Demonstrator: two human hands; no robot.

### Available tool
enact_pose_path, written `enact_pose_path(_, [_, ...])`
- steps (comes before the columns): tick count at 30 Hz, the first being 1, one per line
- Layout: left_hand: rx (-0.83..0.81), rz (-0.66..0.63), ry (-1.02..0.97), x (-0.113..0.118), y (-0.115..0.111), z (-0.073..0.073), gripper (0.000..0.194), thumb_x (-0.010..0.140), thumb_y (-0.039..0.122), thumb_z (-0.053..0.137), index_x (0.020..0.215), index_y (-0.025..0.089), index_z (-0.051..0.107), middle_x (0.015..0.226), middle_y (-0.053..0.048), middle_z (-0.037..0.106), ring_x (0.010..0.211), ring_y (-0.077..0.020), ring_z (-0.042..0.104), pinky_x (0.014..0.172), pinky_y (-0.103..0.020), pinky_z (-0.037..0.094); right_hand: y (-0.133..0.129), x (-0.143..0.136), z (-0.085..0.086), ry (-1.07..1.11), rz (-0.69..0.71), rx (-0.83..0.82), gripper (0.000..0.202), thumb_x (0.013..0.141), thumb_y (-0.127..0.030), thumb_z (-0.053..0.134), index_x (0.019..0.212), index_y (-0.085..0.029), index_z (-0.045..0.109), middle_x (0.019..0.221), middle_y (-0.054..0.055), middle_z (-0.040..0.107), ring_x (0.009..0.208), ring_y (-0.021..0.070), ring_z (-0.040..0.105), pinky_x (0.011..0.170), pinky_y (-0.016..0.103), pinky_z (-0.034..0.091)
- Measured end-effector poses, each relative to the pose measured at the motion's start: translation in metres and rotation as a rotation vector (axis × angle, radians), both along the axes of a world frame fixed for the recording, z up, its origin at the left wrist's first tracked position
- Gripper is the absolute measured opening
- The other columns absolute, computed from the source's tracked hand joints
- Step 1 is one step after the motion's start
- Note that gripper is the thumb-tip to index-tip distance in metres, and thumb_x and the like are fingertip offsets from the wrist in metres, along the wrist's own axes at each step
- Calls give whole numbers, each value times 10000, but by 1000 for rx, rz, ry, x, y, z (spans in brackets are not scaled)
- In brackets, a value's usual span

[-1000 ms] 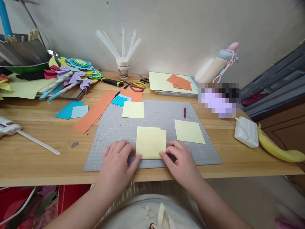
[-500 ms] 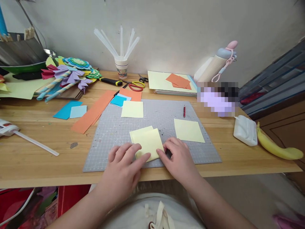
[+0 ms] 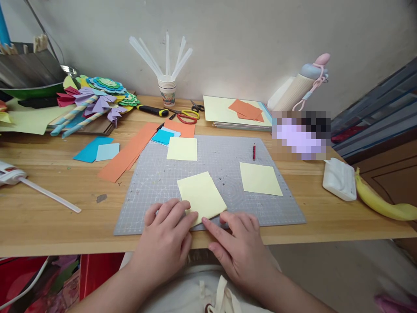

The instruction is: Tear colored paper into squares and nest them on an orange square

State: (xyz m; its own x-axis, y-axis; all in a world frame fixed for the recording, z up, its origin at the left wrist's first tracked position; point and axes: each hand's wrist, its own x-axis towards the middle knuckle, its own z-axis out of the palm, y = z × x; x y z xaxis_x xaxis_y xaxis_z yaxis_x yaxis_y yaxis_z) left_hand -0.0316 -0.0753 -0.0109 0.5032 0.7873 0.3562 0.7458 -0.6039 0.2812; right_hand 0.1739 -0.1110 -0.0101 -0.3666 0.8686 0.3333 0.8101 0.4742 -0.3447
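A pale yellow paper square [image 3: 202,191] lies turned at an angle on the grey cutting mat [image 3: 146,182], near its front edge. My left hand [image 3: 167,234] rests on the paper's lower left part, fingers apart and bent, pressing it from above. My right hand [image 3: 239,243] is at the paper's front edge; its index fingertip touches the edge there, the thumb held away from it. Another pale yellow square [image 3: 182,149] lies farther back on the mat, and a third yellow sheet [image 3: 261,178] lies to the right.
Orange strips [image 3: 130,152] and blue papers [image 3: 93,149] lie left. A glue gun [image 3: 11,174] is at the far left. Behind stand scissors [image 3: 187,115], a cutter [image 3: 152,111] and a paper cup [image 3: 167,92] of sticks. A red pencil stub [image 3: 254,152], white box [image 3: 339,179] and banana [image 3: 384,202] are right.
The top folded edge of the yellow paper now lies flat, lined up with the sheet beneath. My right hand has moved down and left along the front edge, its index finger stretched out.
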Motion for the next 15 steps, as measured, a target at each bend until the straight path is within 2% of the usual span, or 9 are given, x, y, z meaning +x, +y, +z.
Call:
enact_pose_path(7, [51, 5, 5, 2, 0, 0, 247, 869, 139, 484, 1017, 247, 649, 1098, -48, 666, 1062, -253, 549, 878, -426, 315, -2, -2, -3, -32, -10, -142, 336, 947, -348, 497, 1259, -296, 612, 975, 57, 609, 871, 216, 486, 785, 376, 291])
enact_pose_path(15, [28, 23, 3, 0, 1, 0, 238, 845, 129, 493, 981, 235, 657, 1058, -54, 660, 1052, -252, 548, 880, -424, 313, -4, 21, -7, 1, -223, -45, 326, 949, -214, 431, 1159, -287, 669, 900, 38, 558, 840, 197, 495, 768, 382, 268])
